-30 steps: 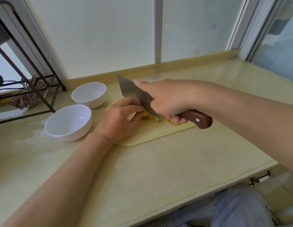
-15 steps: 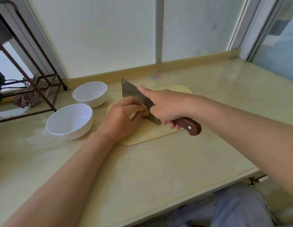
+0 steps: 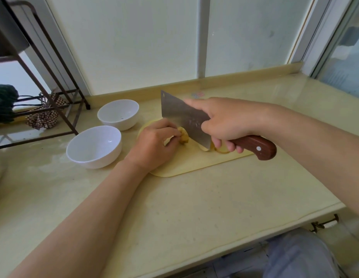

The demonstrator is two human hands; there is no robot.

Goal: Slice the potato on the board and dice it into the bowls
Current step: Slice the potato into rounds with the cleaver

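1. Fingers (image 3: 167,125) of the left hand (image 3: 152,145) curl over the pale yellow potato piece (image 3: 183,137) on the yellow plastic board (image 3: 194,163).
2. Right hand (image 3: 224,123) grips the wooden-handled steel cleaver (image 3: 180,115), its long axis running from handle at right toward far left, just beside the potato.
3. Cut slices (image 3: 205,147) lie under the blade's heel.

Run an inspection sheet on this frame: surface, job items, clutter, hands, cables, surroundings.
Surface: pale yellow counter, wet sheen beside the bowls.
Job's things: potato on cutting board; slices right of the blade; near bowl and far bowl hold no potato.
Clutter: cloth bag under metal rack.
Grippers: left hand holds potato; right hand grips cleaver, forefinger along the blade.
Cables: nothing seen.
Surroundings: frosted window behind the counter.
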